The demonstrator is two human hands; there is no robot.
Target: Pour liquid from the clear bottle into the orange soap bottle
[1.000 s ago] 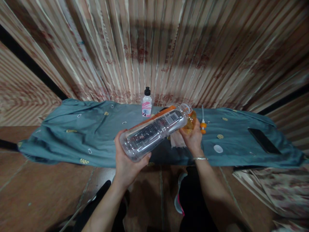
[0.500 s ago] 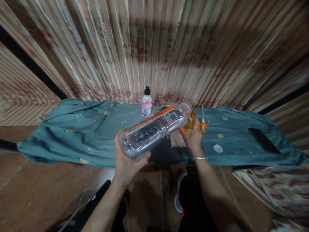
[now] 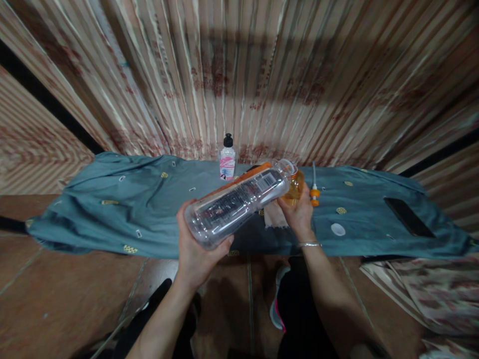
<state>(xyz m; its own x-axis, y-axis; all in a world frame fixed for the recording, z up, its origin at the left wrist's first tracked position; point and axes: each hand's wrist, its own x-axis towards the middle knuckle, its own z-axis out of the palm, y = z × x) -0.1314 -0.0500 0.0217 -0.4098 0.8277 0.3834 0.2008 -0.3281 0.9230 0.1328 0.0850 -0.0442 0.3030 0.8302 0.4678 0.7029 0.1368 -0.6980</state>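
Note:
My left hand [image 3: 198, 254] is closed around the base end of a large clear plastic bottle [image 3: 239, 204] with an orange-edged label. The bottle tilts, its neck pointing up and right in view and meeting the mouth of a smaller bottle. That smaller bottle [image 3: 293, 188], holding amber liquid, is gripped by my right hand [image 3: 299, 214]. Whether liquid passes between the two mouths I cannot tell. Just right of my right hand lies an orange pump top [image 3: 315, 195] with a pale tube. A white cap [image 3: 338, 230] rests on the cloth nearby.
A blue-green cloth [image 3: 149, 209] covers the narrow table. At its back stands a small bottle [image 3: 227, 159] with a black cap and pink label. A dark phone [image 3: 408, 217] lies at the right. Below my hands is a pale cloth [image 3: 275, 217]. Patterned curtains [image 3: 239, 75] hang behind.

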